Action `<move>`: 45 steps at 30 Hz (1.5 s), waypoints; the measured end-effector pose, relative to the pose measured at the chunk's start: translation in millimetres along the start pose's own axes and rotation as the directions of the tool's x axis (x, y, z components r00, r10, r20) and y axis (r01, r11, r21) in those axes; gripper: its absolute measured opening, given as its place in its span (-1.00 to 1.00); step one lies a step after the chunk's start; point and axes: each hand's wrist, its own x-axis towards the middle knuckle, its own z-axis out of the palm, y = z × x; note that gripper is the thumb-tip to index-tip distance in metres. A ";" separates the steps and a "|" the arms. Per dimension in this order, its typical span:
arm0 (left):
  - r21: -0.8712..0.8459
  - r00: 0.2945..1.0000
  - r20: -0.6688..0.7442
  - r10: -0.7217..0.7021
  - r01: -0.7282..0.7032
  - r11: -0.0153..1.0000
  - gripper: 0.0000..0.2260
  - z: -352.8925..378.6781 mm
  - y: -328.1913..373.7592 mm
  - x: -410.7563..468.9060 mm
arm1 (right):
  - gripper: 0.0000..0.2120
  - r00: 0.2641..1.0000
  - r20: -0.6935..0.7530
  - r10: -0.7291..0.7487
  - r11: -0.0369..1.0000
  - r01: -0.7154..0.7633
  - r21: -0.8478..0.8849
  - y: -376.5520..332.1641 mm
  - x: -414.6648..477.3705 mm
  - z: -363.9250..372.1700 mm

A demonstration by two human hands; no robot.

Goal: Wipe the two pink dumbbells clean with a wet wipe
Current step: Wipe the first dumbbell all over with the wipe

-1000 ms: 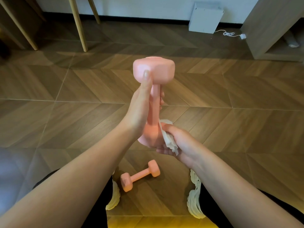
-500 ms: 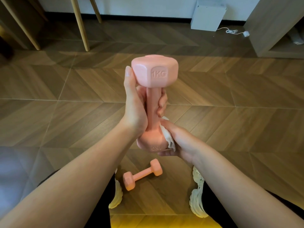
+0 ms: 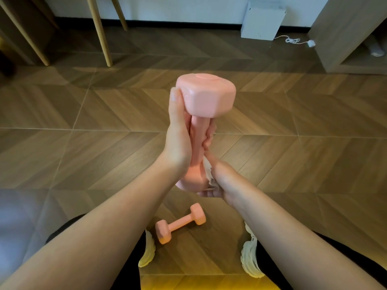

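Grip of the left hand (image 3: pixel 178 141): fingers and thumb wrapped round the shaft of the dumbbell (image 3: pixel 206 97), which stands upright, with the thumb lying up against the side of its upper head. Grip of the right hand (image 3: pixel 222 181): clamped on a crumpled wet wipe (image 3: pixel 210 176), pressed against the right side of the lower head. The dumbbell is held in the air at mid-scene, above the floor (image 3: pixel 293 143). A second dumbbell (image 3: pixel 180 222) lies on the floor nearer the person, between the two shoes (image 3: pixel 250 256), well apart from both hands.

Judged from its solid moulded form, the dumbbell is stiff and fairly heavy for one hand, and its smooth coating is likely to turn slippery once damp. The narrow shaft is the safest place to take hold, since it leaves both heads free for wiping. A hold on a wet head alone would risk a drop onto the feet below. The wet wipe is soft and limp and needs bunching in the palm to bear pressure.
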 end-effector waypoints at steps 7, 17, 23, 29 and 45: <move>-0.159 0.997 0.007 -0.075 0.075 0.984 -0.22 -10.5 6.7 -2.5 | -0.46 0.995 0.064 -0.080 0.996 0.077 0.047 13.6 4.0 -16.5; 0.071 0.999 -0.034 -0.006 0.009 0.997 -0.22 -13.6 -4.1 6.6 | -0.51 0.998 -0.012 -0.058 0.983 0.059 0.173 13.0 4.9 -16.4; -0.004 0.998 0.039 -0.044 0.045 0.999 -0.19 -5.9 -2.1 -0.8 | -0.68 0.999 0.040 -0.010 0.999 0.012 -0.040 10.3 4.1 -4.6; 0.187 0.996 0.076 -0.046 0.031 0.982 -0.01 -16.1 -6.5 7.4 | -0.54 1.000 -0.024 -0.011 1.000 0.011 -0.006 12.5 3.0 -9.5; 0.266 0.995 -0.012 -0.096 0.096 0.959 -0.35 -11.3 -10.2 4.2 | -0.48 0.999 -0.006 0.041 0.999 -0.041 0.019 10.0 -8.0 -1.7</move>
